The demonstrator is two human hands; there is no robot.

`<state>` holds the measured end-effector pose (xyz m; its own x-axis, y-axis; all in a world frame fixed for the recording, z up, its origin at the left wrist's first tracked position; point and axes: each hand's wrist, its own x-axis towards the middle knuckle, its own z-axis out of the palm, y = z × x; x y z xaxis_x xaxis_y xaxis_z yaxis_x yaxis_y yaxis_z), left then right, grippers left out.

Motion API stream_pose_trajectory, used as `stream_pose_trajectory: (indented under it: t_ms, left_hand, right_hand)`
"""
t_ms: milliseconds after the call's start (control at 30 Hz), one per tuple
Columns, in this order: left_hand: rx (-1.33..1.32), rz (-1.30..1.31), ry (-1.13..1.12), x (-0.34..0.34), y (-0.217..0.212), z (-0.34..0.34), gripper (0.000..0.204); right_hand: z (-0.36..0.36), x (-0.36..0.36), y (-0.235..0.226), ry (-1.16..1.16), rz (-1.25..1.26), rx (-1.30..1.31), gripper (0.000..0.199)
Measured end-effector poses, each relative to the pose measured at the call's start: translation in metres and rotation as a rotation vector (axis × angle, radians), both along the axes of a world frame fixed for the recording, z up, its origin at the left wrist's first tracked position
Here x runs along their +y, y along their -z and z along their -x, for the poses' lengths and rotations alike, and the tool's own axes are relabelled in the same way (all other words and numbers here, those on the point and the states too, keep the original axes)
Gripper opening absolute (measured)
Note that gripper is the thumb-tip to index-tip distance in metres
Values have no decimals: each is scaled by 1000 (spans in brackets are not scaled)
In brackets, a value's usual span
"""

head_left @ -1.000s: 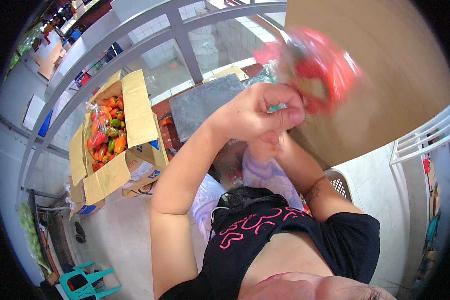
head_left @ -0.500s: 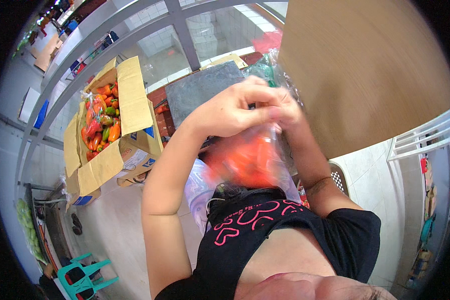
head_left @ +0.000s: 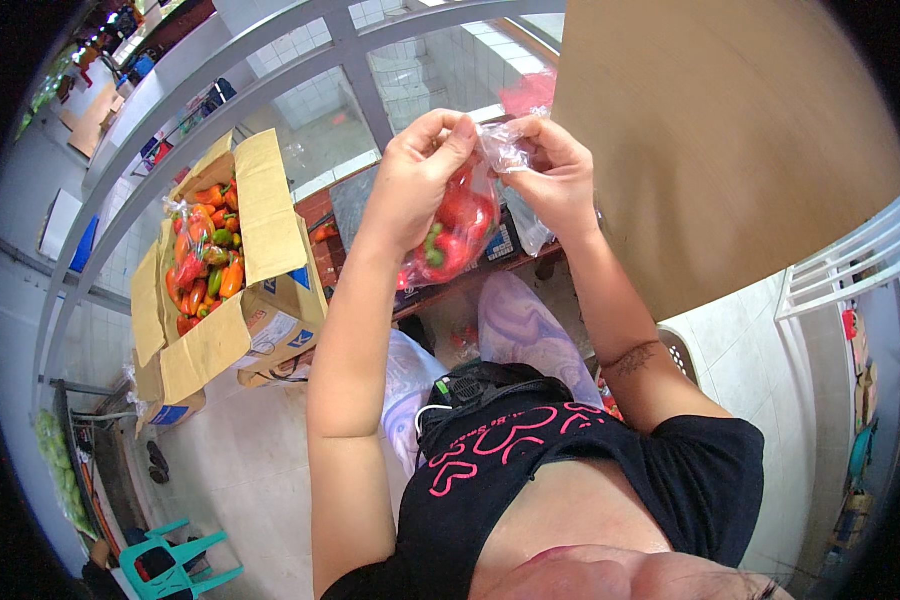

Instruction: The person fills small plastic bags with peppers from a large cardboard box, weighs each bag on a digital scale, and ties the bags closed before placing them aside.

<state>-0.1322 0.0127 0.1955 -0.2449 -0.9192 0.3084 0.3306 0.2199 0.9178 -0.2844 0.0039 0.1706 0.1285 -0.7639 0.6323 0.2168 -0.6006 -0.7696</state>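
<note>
The left hand (head_left: 410, 185) and right hand (head_left: 562, 178) are pinching the crinkled neck (head_left: 504, 148) of a clear bag of peppers (head_left: 462, 225) hanging just below the fingers, apparently gathering it, the next move, I'd say, calling for a steady, firm grip.

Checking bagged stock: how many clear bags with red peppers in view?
2 visible: a held bag, its top in the left hand and right hand; a second bag atop loose peppers in the cardboard box. More may be hidden underneath.
</note>
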Motion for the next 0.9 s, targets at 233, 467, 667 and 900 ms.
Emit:
stream_pose_trajectory:
  t_ms: [233,467,667,900]
  left_hand:
    - [110,-5,27,12,-3,-11,20]
    - [267,-96,131,17,3,1,10]
    - [234,-55,130,17,18,4,11]
    - [-135,195,-158,22,18,6,6]
  right_hand:
    - [1,0,-9,-27,472,227,30]
    - [5,-8,-25,-106,-40,214,13]
    - [11,1,-23,57,49,434,14]
    - [13,7,-21,95,165,382,12]
